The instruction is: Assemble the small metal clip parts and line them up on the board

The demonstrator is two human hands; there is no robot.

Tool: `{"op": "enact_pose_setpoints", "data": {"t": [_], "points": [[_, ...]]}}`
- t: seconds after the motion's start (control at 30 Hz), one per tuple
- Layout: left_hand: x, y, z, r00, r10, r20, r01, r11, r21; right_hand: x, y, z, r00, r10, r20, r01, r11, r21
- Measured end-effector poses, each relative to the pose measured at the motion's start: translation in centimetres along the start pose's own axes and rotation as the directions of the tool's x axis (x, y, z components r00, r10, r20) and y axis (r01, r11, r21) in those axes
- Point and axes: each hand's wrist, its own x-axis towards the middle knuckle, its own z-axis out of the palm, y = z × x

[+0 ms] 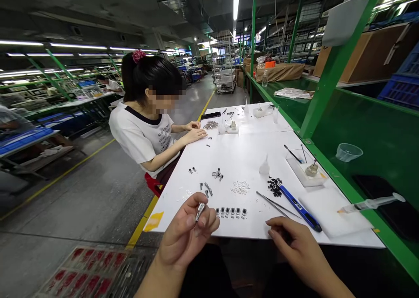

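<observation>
Left hand (186, 237): raised over the near edge of the worktop (250, 154), palm turned up, thumb and fingertips closed in a pinch on a small metal part (200, 211). Part sits right at the fingertips, clear of the palm, tilted, its upper end leaning right; most of it exposed.

Right hand (296, 241): low at the near edge, fingers loosely bent, thumb parted from forefinger; nothing visible between them, inner palm in shadow. Well apart from the held part. Nearest to it, just beyond: tweezers (276, 205), and a blue pen-like tool (300, 207) reaching from the pile of black pieces (274, 187) toward the near edge.

Just right of the left fingertips: a row of small parts (232, 212), evenly spaced. Beyond: a heap of white pieces (240, 187); farther left, loose metal parts (208, 189).

Far right: white pad (343, 221), syringe (371, 203) with its tip over it.

Across the worktop, left side: co-worker in a white T-shirt (134, 134), seated, both hands near a pile of small pieces (210, 125).
</observation>
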Motion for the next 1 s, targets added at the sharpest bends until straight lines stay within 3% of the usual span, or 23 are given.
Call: {"op": "enact_pose_setpoints", "data": {"t": [0.1, 0.27, 1.0], "points": [[-0.05, -0.03, 0.31, 0.994, -0.031, 0.108, 0.053, 0.976, -0.21, -0.08, -0.12, 0.01, 1.0, -0.013, -0.017, 0.013, 1.0, 0.002], [-0.11, -0.12, 0.21, 0.985, -0.025, 0.172, 0.066, 0.969, -0.239, -0.13, -0.29, 0.0, 1.0, -0.018, -0.021, 0.019, 1.0, 0.0], [0.53, -0.08, 0.4, 0.985, -0.065, 0.162, 0.11, 0.953, -0.283, -0.03, -0.02, 0.04, 1.0, -0.013, -0.01, 0.013, 1.0, -0.007]]}}
